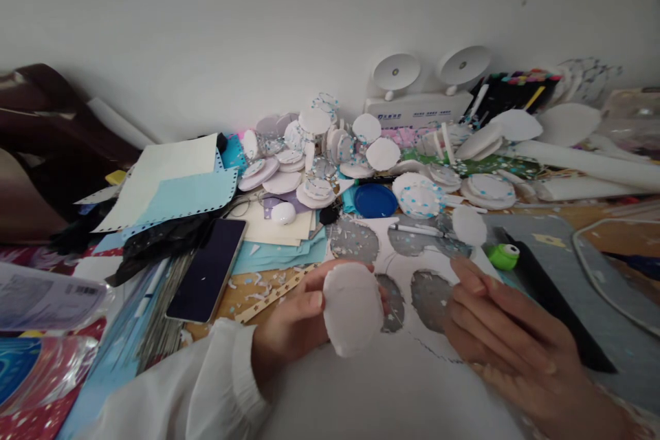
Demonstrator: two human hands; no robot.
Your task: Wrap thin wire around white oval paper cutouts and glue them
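A white, rough-edged round disc [353, 309], perhaps foam or paper, is gripped between the thumb and fingers of my left hand [293, 320]. To its right, my right hand [508, 333] has its fingers curled together in a pinch. Whatever those fingertips hold, if anything, I cannot make out. Under and behind the hands lies a white sheet [384, 251] with rounded holes cut through it. A white pen-like tool [417, 229] rests behind it, close to a small white disc [469, 225].
Stacked white discs with blue dots [419, 196] crowd the back beside a blue lid [375, 201]. A phone [209, 271], coloured paper [180, 179] and plastic packaging [51, 295] lie left. A green object [503, 256] and black strip [562, 309] lie right.
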